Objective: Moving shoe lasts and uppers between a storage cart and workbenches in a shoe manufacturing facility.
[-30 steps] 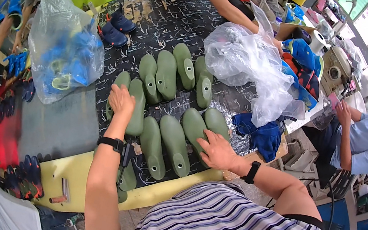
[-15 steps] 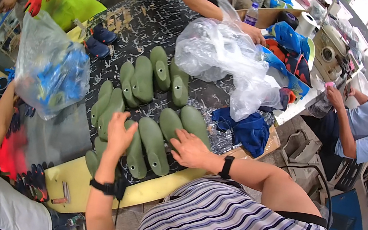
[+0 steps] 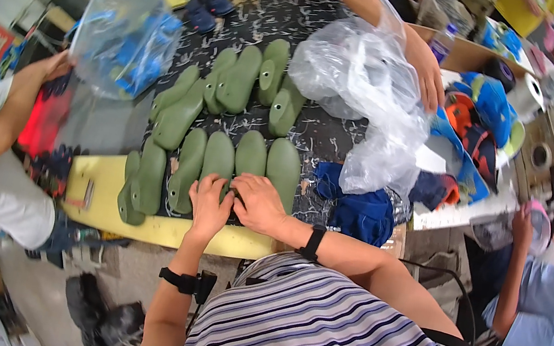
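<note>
Here the left hand and right hand lie together, fingers spread flat, gripping nothing, on the near row of green moulded plastic shoe lasts along the yellow-edged speckled black worktable

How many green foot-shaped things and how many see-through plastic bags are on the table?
Green foot-shaped forms: 11 that I can make out, with some overlapping at the left.
See-through plastic bags: 2, one with blue things inside and one crumpled.
Total: 13.
</note>
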`<state>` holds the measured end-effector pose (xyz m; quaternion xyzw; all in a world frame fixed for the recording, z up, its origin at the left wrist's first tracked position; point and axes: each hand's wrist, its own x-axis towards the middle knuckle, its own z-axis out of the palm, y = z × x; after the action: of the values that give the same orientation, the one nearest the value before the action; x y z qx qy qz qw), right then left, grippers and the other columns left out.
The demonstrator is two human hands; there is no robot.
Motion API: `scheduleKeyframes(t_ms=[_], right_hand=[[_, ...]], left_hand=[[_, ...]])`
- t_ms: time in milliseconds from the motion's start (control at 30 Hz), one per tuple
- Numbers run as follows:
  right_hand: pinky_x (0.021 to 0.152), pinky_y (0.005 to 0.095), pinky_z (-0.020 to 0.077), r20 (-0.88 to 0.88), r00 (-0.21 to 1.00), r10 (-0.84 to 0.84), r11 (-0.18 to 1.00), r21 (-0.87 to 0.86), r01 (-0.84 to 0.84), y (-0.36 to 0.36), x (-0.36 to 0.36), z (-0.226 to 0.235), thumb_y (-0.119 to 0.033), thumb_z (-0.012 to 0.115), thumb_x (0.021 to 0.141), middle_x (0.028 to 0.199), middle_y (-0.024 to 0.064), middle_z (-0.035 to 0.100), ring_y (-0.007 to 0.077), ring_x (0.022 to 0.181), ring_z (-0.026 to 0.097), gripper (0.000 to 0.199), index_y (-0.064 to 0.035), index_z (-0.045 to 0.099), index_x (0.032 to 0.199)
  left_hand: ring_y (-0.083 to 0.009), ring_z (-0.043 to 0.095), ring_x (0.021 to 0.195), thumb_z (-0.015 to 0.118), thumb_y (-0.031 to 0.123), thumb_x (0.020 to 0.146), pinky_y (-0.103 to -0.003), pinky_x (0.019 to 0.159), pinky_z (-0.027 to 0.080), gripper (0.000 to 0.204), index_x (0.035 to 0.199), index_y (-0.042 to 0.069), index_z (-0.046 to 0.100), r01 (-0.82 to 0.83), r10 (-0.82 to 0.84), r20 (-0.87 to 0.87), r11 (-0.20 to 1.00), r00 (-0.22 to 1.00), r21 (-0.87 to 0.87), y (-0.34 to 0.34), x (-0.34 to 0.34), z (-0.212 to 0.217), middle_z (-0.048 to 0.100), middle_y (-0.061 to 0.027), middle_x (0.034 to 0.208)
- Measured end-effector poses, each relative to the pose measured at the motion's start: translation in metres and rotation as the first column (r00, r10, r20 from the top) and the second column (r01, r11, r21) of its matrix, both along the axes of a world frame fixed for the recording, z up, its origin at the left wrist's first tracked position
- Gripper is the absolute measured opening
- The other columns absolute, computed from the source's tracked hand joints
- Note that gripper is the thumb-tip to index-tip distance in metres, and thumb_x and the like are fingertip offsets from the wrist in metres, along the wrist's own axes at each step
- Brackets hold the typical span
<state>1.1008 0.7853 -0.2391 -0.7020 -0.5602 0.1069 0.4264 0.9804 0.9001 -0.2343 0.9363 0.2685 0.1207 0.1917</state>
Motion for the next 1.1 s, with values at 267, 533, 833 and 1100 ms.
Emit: scheduleKeyframes(t_ms=[267,533,833,1100], right_hand=[[0.100,0.0480,0.0349,0.186,0.962,-0.202,0.965,0.207,0.162,-0.095,0.093,0.057,-0.006,0.066,0.071,0.128,0.0244,0.046,0.0425,0.119,0.043,0.054,0.0025,0.047,0.121],[0.102,0.0484,0.0319,0.352,0.813,-0.465,0.884,0.128,0.450,-0.103,0.193,0.048,-0.016,0.073,0.072,0.132,0.0288,0.040,0.0430,0.124,0.039,0.077,0.0094,0.032,0.133],[0.083,0.0480,0.0461,0.225,0.879,-0.420,0.800,-0.366,0.476,0.011,0.262,0.031,-0.019,0.063,0.079,0.098,0.0308,0.061,0.0433,0.097,0.059,0.061,0.0020,0.041,0.132],[0.064,0.0267,0.0457,0.025,0.992,-0.122,0.910,0.402,0.102,0.063,0.281,0.242,-0.020,0.064,0.083,0.081,0.0024,0.064,0.0111,0.071,0.056,0.020,-0.0049,0.068,0.095]], left_hand=[[-0.0393,0.041,0.122,0.070,0.019,0.074,-0.049,0.098,0.033,0.052,0.120,-0.001,0.054,-0.259,0.260,0.075,0.965,0.963,-0.027,-0.020,-0.026,-0.004,0.039,-0.0208,0.135],[-0.0447,0.033,0.121,0.074,0.021,0.068,-0.054,0.094,0.034,0.050,0.113,0.005,0.060,-0.225,0.257,-0.187,0.958,0.948,0.179,-0.026,0.000,-0.006,0.032,-0.0106,0.142],[-0.0481,0.027,0.125,0.071,0.021,0.070,-0.056,0.098,0.027,0.043,0.108,0.004,0.062,-0.155,0.158,-0.118,0.987,0.980,0.033,-0.023,-0.009,0.000,0.038,-0.0111,0.139],[-0.0351,0.049,0.117,0.068,0.020,0.078,-0.045,0.096,0.036,0.041,0.113,0.003,0.058,-0.067,0.110,0.208,0.977,0.972,-0.204,0.016,0.017,0.033,0.056,-0.0163,0.120]])
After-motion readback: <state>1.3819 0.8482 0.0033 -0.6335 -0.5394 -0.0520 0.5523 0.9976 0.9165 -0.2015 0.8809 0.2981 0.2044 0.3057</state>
